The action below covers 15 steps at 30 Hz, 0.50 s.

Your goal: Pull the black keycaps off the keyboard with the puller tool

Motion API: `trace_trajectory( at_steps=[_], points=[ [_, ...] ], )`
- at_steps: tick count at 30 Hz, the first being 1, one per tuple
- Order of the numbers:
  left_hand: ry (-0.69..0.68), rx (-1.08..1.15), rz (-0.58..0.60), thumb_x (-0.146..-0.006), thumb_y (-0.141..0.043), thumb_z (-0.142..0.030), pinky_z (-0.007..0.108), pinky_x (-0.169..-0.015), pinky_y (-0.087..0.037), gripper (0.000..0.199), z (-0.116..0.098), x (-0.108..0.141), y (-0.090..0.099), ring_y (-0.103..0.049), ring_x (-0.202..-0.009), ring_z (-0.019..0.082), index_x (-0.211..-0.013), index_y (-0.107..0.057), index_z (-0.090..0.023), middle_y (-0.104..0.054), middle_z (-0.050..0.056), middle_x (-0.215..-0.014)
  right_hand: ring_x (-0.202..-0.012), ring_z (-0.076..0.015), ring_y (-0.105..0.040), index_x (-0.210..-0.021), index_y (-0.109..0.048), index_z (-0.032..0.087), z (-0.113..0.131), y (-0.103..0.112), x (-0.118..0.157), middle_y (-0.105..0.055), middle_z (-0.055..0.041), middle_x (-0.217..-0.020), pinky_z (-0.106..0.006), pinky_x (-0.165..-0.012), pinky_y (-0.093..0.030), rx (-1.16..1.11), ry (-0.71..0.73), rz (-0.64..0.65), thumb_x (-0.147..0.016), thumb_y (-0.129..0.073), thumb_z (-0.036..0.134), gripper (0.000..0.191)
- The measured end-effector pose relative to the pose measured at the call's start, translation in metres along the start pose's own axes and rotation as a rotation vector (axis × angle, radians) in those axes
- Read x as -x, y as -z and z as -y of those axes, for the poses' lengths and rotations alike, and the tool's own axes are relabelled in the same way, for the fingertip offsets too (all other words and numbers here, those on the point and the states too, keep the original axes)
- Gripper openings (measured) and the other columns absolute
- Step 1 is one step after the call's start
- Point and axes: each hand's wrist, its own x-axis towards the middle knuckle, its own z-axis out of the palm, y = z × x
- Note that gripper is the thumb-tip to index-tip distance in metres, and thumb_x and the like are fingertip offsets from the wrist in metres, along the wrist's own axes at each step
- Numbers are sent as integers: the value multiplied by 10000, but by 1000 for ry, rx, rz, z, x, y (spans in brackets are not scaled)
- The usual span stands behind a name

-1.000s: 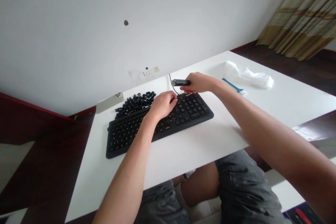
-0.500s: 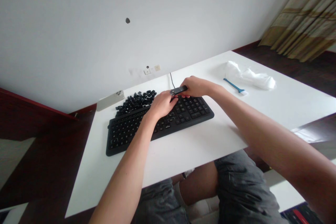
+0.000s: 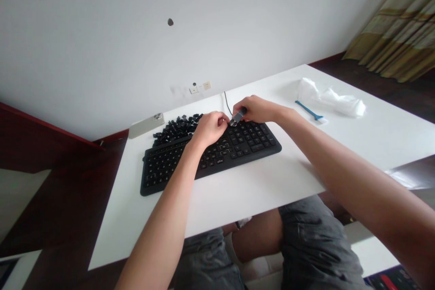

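A black keyboard (image 3: 244, 144) lies at a slant on the white table, with many of its left keys bare of caps. My right hand (image 3: 254, 108) grips a small dark tool with a metallic end (image 3: 238, 117), its tip pointing down-left at the keyboard's back edge. Just left of that tip, my left hand (image 3: 211, 128) is over the keyboard with thumb and forefinger pinched; whatever is between them is too small to make out. A heap of loose black keycaps (image 3: 176, 128) sits behind the keyboard on the left.
A phone (image 3: 147, 125) lies at the table's back left. Toward the right are a blue brush (image 3: 308, 110) and crumpled clear plastic (image 3: 333, 99). A black cable (image 3: 227, 101) runs behind the keyboard. The white table (image 3: 258, 186) meets the wall at the back.
The tool in my right hand has tilted, its tip now lower. My left fingers have come away from it and curled into a pinch. The whole view has shifted slightly.
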Motion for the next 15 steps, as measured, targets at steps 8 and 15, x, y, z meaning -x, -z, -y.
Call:
trace_trajectory(
  at_steps=[8, 15],
  points=[
    [-12, -56, 66, -886, -716, -247, 324, -659, -390, 199, -6, 1, 0, -579, -659, 179, -708, -634, -214, -648, 7, -687, -693, -164, -581, -742, -689, 223, 1, 1, 0, -678, 13, -675, -300, -687, -379, -27, -51, 17, -745, -599, 163, 108],
    [21, 36, 137, -866, -661, -169, 311, -627, -361, 91, -4, -1, 2, -553, -638, 152, -787, -695, -199, -632, -10, -694, -620, -143, -604, -754, -695, 211, 4, -3, 1, -673, 17, -642, -284, -654, -424, -150, -53, 50, -782, -587, 184, 115]
  ],
)
